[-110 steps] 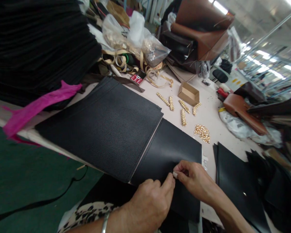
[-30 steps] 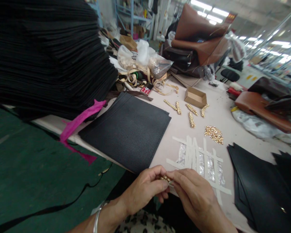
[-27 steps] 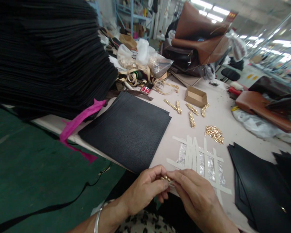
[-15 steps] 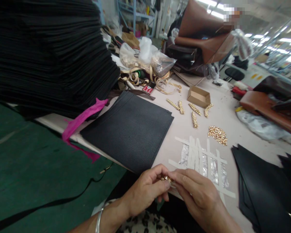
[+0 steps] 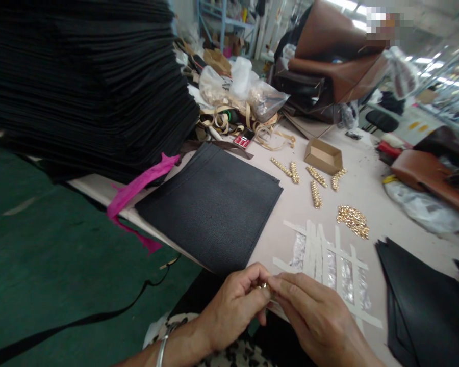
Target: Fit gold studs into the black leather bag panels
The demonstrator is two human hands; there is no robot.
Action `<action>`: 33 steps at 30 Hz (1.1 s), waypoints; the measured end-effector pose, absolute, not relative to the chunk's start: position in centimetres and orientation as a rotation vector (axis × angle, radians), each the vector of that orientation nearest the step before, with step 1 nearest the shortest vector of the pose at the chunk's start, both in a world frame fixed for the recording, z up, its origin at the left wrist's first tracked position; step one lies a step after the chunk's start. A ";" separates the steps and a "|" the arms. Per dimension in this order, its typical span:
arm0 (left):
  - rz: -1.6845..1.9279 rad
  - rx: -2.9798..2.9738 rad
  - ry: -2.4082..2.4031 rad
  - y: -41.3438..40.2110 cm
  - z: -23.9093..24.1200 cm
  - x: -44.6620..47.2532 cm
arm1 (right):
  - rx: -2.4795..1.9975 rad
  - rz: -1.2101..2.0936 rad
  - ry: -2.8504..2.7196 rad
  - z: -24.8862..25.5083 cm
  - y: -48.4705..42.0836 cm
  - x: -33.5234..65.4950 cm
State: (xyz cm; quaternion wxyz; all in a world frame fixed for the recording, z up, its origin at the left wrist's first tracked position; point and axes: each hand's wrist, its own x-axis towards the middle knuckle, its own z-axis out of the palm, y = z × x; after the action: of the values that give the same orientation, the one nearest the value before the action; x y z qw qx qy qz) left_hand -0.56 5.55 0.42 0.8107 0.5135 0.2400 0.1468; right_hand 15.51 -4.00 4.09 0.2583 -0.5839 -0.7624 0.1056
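Note:
At the table's front edge my left hand (image 5: pixel 237 303) is closed, with small gold metal pieces (image 5: pixel 265 287) between its thumb and fingers. My right hand (image 5: pixel 315 313) meets it there, its fingertips pinched together at the same gold pieces and mostly covering them. Just beyond the hands, pale tape strips (image 5: pixel 312 250) hold clear plastic to the tabletop. Farther off lies a loose heap of gold pieces (image 5: pixel 352 221). Several lined-up rows of gold pieces (image 5: pixel 316 194) rest behind it, near an open cardboard box (image 5: pixel 323 157).
Black leather sheets (image 5: pixel 214 209) lie left of the hands, more black sheets (image 5: pixel 424 300) at right. A tall black stack (image 5: pixel 87 92) rises at left, with a pink strip (image 5: pixel 137 181) hanging beside it. Brown bags (image 5: pixel 336 66) and plastic bags (image 5: pixel 245 92) crowd the back.
The whole view has shifted, so the table items appear slightly farther right and lower. Both hands stay together, and less of the gold pieces shows between the fingers.

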 end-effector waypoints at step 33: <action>0.465 0.499 0.498 10.3 0.3 -7.3 | -1.100 0.606 -2.089 6.0 7.4 10.2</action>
State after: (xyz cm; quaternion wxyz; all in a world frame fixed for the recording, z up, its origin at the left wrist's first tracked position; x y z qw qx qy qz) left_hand -7.34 10.33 0.34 0.9122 0.2420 0.2416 0.2259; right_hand 10.16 7.35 6.00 0.3449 -0.4238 -0.8044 0.2334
